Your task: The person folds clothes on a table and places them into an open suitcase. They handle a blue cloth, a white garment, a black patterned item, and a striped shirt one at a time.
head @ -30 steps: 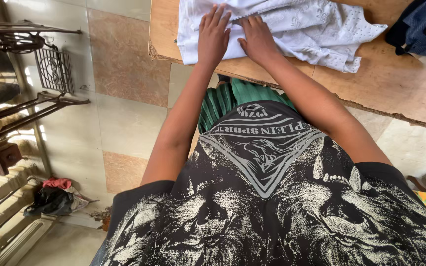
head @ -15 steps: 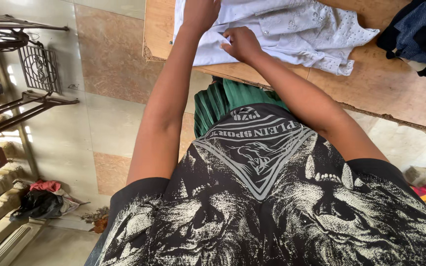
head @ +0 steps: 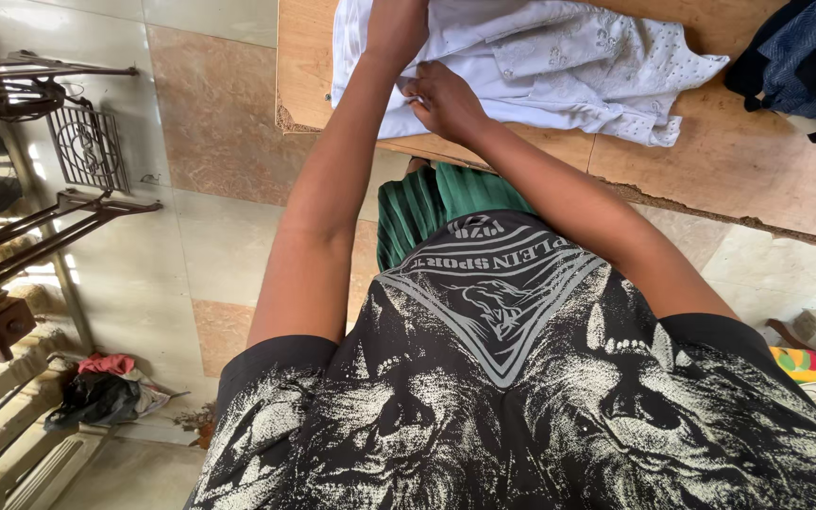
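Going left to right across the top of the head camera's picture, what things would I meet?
Black metal stand with a round grille → wooden table edge → left hand → right hand, both on the white embroidered garment → dark blue cloth pile.

left hand [head: 397,28] extended, palm down | right hand [head: 441,99] fingers curled
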